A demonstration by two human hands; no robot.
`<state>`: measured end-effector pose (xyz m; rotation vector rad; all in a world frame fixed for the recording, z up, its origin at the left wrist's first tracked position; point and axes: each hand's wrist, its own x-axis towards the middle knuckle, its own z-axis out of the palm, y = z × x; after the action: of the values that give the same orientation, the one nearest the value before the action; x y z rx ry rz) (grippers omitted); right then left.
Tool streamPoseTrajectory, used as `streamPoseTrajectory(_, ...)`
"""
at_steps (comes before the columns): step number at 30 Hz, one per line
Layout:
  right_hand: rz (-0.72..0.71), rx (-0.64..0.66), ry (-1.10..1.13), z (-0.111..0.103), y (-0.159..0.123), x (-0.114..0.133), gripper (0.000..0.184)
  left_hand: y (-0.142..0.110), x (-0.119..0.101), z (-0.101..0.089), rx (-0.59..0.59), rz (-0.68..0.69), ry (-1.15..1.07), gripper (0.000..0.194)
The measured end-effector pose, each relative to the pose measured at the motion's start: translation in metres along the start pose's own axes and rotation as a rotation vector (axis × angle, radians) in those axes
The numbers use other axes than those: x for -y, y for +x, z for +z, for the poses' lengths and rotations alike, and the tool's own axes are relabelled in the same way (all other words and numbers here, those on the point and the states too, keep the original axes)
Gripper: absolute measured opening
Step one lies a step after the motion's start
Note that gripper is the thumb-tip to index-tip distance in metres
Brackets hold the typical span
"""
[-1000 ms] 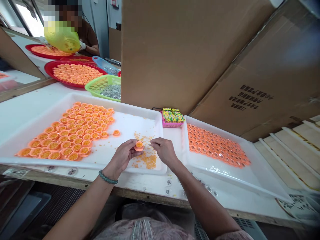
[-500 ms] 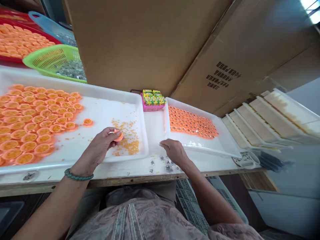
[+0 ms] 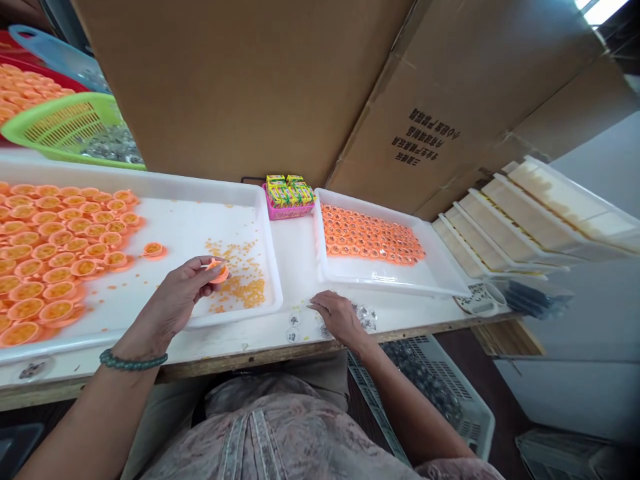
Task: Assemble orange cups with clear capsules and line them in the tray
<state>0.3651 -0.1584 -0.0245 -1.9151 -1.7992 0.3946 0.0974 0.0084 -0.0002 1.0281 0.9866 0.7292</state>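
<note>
One orange cap [image 3: 219,272] pinched between thumb and fingers of the left hand [image 3: 173,307] above the white tray [image 3: 200,190]; right hand [image 3: 340,319] open, fingers down on the counter [image 3: 295,267] just beside that tray. Risk: a slipping pinch, dropping the cap among loose orange granules [image 3: 250,290] in the tray.

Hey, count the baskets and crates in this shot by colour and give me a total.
Lime-green plastic mesh basket: 1
Pink plastic basket: 1
Pale-blue plastic basket: 1
Pale grey slotted plastic crate: 1
Total: 4
</note>
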Motion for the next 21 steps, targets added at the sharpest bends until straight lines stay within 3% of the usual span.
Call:
streamPoseTrajectory(5, 0.169, -0.135, 0.404, -0.006, 0.018, 0.027, 0.021, -0.002, 0.000, 0.001, 0.042, 0.017, 0.005, 0.035)
streamPoseTrajectory(11, 0.183, -0.025, 1.012, 0.001, 0.055, 0.071, 0.018, -0.010, -0.004, 0.004, 0.113, -0.008, -0.045, 0.034)
streamPoseTrajectory(16, 0.107, 0.087, 1.170, 0.012, 0.075, 0.095, 0.024, -0.014, -0.008, 0.005, 0.105, 0.007, -0.091, 0.034)
streamPoseTrajectory(21, 0.127, 0.131, 1.246, 0.019, 0.088, 0.104, 0.023, -0.016, -0.012, 0.006, 0.105, 0.002, -0.091, 0.032)
